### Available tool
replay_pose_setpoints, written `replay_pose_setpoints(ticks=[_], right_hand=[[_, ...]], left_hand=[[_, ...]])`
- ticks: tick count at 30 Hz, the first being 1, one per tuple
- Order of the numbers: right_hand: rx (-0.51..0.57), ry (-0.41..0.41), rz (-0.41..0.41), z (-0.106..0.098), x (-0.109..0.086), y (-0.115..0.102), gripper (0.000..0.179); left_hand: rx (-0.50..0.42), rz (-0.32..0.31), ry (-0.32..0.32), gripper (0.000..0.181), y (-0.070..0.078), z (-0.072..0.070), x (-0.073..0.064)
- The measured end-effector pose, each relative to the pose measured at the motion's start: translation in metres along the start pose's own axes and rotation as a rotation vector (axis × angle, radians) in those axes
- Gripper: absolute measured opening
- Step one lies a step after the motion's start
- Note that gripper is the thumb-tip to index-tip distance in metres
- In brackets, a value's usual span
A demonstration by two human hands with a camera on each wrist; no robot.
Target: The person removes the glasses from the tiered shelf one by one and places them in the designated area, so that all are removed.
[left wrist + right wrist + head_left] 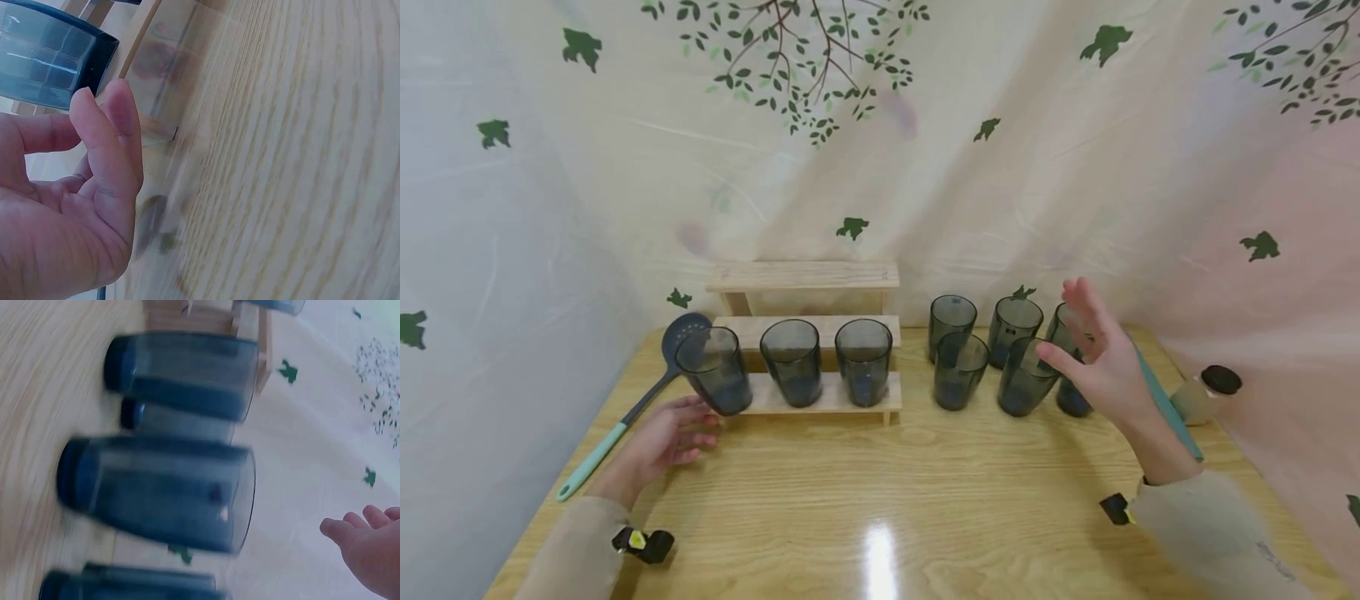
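Observation:
Three smoky grey-blue glasses stand in a row on the low step of a wooden tiered rack (820,404): a left glass (713,371), a middle glass (792,364) and a right one (863,364). My left hand (664,442) is beside the left glass, fingers loosely bent and holding nothing. In the left wrist view its fingertips come close to the base of a glass (47,56); whether they touch is unclear. Raised at the right, my right hand (1101,367) has its fingers extended, in front of several more glasses (958,371) on the table. It partly hides the rightmost ones.
A slotted spoon (655,387) with a mint handle lies left of the rack. Behind the right forearm are a teal utensil (1165,404) and a small black-lidded jar (1206,396). A printed cloth (850,183) hangs behind the table (820,517).

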State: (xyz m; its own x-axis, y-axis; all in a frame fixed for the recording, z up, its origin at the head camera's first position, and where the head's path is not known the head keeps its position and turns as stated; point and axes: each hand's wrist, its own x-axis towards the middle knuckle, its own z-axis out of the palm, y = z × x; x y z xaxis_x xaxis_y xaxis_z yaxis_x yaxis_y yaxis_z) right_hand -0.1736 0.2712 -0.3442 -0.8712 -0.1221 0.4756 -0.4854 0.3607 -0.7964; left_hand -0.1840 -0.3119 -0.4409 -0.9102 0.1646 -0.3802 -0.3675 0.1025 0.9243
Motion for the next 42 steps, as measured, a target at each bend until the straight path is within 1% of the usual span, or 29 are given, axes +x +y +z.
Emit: replay_pose_setpoints(ticks=[2, 5, 10, 12, 14, 16, 20, 23, 27, 30, 33, 37, 42], right_hand=[[0.036, -0.029, -0.012, 0.014, 0.006, -0.005, 0.100], [0.090, -0.076, -0.009, 0.035, 0.016, -0.010, 0.100], [0.182, -0.151, -0.014, 0.071, 0.025, -0.014, 0.098], [0.213, -0.170, -0.012, 0.084, 0.029, -0.017, 0.098], [0.233, -0.185, -0.005, 0.096, 0.032, -0.020, 0.099], [0.240, -0.200, 0.006, 0.108, 0.036, -0.022, 0.101], [0.262, -0.245, 0.052, 0.132, 0.042, -0.022, 0.106], [0.278, -0.271, 0.089, 0.150, 0.045, -0.017, 0.109], [0.267, -0.282, 0.128, 0.171, 0.045, -0.010, 0.112], [0.241, -0.288, 0.152, 0.183, 0.044, -0.007, 0.112], [0.206, -0.295, 0.157, 0.191, 0.042, -0.005, 0.111], [0.187, -0.296, 0.157, 0.195, 0.041, -0.004, 0.110], [0.201, -0.305, 0.155, 0.197, 0.040, -0.001, 0.099]], left_hand=[[-0.002, -0.003, 0.001, 0.038, 0.001, 0.000, 0.000], [-0.005, -0.005, 0.004, 0.036, 0.003, 0.001, 0.001], [0.003, -0.005, 0.007, 0.041, 0.002, 0.001, 0.002], [0.004, -0.005, 0.005, 0.043, 0.002, 0.001, 0.002], [0.001, -0.002, 0.004, 0.041, 0.003, 0.001, 0.002], [-0.005, 0.002, 0.001, 0.037, 0.003, 0.001, 0.002], [-0.014, 0.008, -0.002, 0.030, 0.003, 0.000, 0.002], [-0.017, 0.007, -0.004, 0.029, 0.002, -0.001, 0.002], [-0.017, 0.003, -0.012, 0.030, 0.000, -0.002, 0.001], [-0.017, -0.001, -0.016, 0.027, -0.001, -0.002, 0.001], [-0.018, -0.001, -0.019, 0.024, -0.002, -0.001, 0.000], [-0.020, 0.003, -0.023, 0.025, -0.002, -0.001, 0.000], [-0.024, 0.005, -0.023, 0.027, -0.003, -0.001, 0.000]])
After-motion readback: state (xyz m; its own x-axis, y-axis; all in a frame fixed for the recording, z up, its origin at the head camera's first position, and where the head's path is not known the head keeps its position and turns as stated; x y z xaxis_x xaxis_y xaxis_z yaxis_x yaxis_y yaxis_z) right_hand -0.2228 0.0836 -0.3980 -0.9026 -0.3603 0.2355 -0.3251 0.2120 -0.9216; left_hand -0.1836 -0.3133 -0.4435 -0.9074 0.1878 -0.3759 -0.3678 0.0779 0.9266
